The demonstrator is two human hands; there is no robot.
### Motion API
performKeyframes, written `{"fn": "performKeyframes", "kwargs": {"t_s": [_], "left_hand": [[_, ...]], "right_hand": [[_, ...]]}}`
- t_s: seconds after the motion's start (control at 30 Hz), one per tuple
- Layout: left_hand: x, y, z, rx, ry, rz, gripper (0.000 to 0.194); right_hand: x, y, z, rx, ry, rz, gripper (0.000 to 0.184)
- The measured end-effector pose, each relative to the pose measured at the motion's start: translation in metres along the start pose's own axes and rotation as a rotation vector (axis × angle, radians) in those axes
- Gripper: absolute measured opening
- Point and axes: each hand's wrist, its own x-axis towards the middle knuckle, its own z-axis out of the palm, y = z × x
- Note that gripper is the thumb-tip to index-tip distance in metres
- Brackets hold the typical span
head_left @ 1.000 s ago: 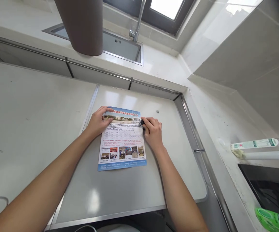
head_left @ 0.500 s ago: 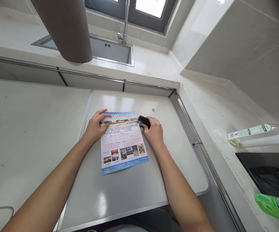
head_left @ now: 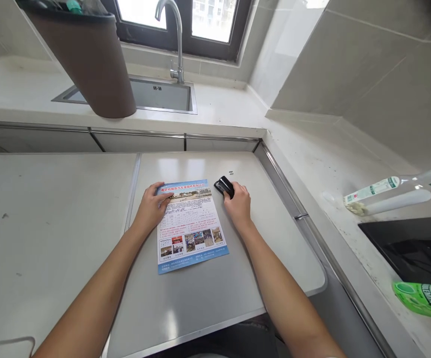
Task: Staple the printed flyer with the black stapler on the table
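A printed flyer [head_left: 191,219] with a blue border, red heading and small photos lies flat on the table. My left hand [head_left: 151,205] holds its upper left edge, with the thumb on top of the paper and the fingers curled at the corner. My right hand [head_left: 238,203] is closed around a small black stapler [head_left: 224,186]. The stapler sits just off the flyer's upper right edge, apart from the paper. Small loose staples [head_left: 231,172] lie on the table beyond it. My right palm hides the stapler's rear part.
The white table [head_left: 185,308] stands against a counter with a sink [head_left: 163,97] and faucet [head_left: 179,54]. A brown bin [head_left: 88,64] stands by the sink. On the right counter lie a clear plastic bottle [head_left: 377,191], a green packet [head_left: 422,298] and a black cooktop [head_left: 416,243].
The stapler has come away from the flyer's right edge and turned, with my right hand still around it. My left hand keeps to the upper left edge. The view has tilted upward.
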Motion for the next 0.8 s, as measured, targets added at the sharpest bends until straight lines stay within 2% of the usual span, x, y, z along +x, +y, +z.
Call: {"fn": "performKeyframes", "kwargs": {"t_s": [0.07, 0.13, 0.27, 0.4, 0.63, 0.73, 0.8], "left_hand": [[0.0, 0.0, -0.001, -0.003, 0.0, -0.011, 0.027], [0.001, 0.001, -0.002, -0.012, -0.012, -0.021, 0.026], [0.003, 0.004, -0.008, -0.093, -0.007, -0.056, 0.024], [0.004, 0.007, -0.016, -0.185, 0.114, -0.151, 0.022], [0.004, 0.004, -0.018, -0.313, 0.215, -0.251, 0.022], [0.004, 0.003, -0.021, -0.496, 0.222, -0.264, 0.022], [0.003, 0.004, -0.027, -0.662, 0.23, -0.275, 0.033]], "right_hand": [[-0.003, -0.009, -0.002, 0.063, 0.092, -0.043, 0.024], [-0.009, -0.022, -0.002, 0.161, 0.094, -0.102, 0.024], [-0.03, -0.055, 0.011, 0.371, -0.122, -0.212, 0.024], [-0.049, -0.079, 0.03, 0.465, -0.272, -0.293, 0.026], [-0.054, -0.078, 0.041, 0.453, -0.303, -0.299, 0.03], [-0.053, -0.073, 0.043, 0.442, -0.311, -0.297, 0.03], [-0.052, -0.07, 0.043, 0.436, -0.337, -0.298, 0.026]]}}
